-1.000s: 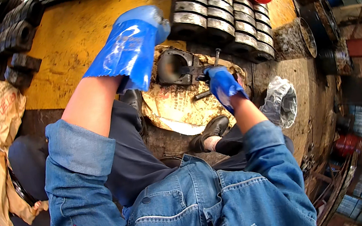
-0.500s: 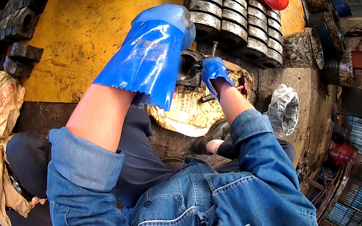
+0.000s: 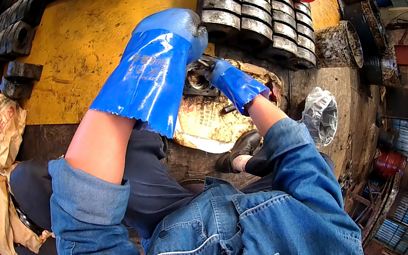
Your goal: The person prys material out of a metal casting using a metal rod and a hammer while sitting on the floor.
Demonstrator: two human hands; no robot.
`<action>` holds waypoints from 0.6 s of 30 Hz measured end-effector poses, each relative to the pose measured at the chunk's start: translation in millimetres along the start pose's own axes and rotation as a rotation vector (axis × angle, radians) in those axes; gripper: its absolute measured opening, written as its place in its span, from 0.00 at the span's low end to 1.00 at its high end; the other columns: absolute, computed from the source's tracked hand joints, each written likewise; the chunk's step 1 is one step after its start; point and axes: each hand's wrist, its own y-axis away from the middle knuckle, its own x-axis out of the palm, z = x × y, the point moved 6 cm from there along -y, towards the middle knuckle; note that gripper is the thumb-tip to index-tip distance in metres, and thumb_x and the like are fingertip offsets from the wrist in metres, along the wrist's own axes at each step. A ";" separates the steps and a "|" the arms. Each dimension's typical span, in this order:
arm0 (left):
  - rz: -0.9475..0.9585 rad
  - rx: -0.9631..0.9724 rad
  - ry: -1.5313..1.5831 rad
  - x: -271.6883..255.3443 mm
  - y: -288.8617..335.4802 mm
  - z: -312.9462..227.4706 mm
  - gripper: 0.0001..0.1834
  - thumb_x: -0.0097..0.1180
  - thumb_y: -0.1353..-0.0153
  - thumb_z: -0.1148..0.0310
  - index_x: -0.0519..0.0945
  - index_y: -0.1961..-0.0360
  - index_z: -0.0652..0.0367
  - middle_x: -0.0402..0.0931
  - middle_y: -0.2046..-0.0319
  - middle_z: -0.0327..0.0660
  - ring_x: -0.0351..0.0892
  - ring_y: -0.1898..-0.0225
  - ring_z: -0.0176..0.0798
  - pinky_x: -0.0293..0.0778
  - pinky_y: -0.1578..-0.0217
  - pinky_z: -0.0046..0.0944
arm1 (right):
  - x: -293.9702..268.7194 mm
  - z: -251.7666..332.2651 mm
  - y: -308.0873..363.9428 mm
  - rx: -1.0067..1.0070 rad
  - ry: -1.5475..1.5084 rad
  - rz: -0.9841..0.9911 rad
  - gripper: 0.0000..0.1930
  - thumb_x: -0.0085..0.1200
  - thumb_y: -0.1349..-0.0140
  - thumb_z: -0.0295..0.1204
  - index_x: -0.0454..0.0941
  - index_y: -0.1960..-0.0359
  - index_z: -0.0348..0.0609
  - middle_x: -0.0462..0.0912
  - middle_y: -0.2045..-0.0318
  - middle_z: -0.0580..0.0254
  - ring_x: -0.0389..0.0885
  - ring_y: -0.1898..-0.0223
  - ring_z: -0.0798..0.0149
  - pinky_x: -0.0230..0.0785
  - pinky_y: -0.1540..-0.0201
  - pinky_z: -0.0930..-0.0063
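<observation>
A yellow sheet (image 3: 78, 51) and rows of stacked metal blocks (image 3: 243, 5) surround two blue-gloved hands working low over a paper sack (image 3: 204, 127).
The nearest blocks stand just beyond the hands; a careless knock could shift them. The sack lies crumpled beneath the work and might slide or tear if pushed hard. The left hand (image 3: 171, 27) hides its own fingers, so its grip cannot be told. The right hand (image 3: 231, 81) curls close by, a slim metal piece (image 3: 203, 64) near its fingertips; whether its grip is closed on that is unclear. The dark metal part (image 3: 202, 90) sits on the sack, below and between the hands; grimy surfaces could make gloves slip, pinching a finger.
</observation>
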 end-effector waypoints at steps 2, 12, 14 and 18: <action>-0.001 -0.043 -0.007 -5.2 6.8 9.9 0.17 0.54 0.41 0.56 0.83 0.53 0.48 0.83 0.56 0.44 0.82 0.55 0.51 0.78 0.54 0.47 | -0.5 41.3 6.1 -0.131 0.163 0.155 0.19 0.57 0.41 0.31 0.79 0.47 0.44 0.85 0.60 0.48 0.83 0.61 0.54 0.76 0.56 0.63; -0.001 0.036 -0.031 14.1 -11.2 -10.9 0.18 0.53 0.41 0.54 0.83 0.54 0.48 0.82 0.55 0.44 0.81 0.54 0.53 0.77 0.53 0.48 | -8.9 16.5 -18.8 -0.095 0.670 0.377 0.15 0.58 0.44 0.30 0.83 0.53 0.51 0.86 0.63 0.55 0.85 0.59 0.51 0.77 0.57 0.64; 0.011 0.028 -0.020 16.3 -11.4 -10.9 0.18 0.53 0.41 0.54 0.83 0.54 0.47 0.82 0.55 0.44 0.81 0.54 0.53 0.77 0.52 0.48 | -33.4 14.0 -4.9 -0.168 0.506 0.284 0.14 0.56 0.43 0.30 0.83 0.54 0.51 0.86 0.64 0.55 0.85 0.61 0.53 0.77 0.59 0.64; 0.034 0.011 -0.038 5.2 0.9 -6.2 0.18 0.52 0.40 0.54 0.83 0.52 0.46 0.82 0.53 0.44 0.80 0.53 0.53 0.77 0.50 0.47 | -120.1 18.2 58.1 -0.258 0.477 0.228 0.12 0.57 0.40 0.30 0.82 0.55 0.46 0.86 0.65 0.56 0.82 0.68 0.60 0.75 0.63 0.66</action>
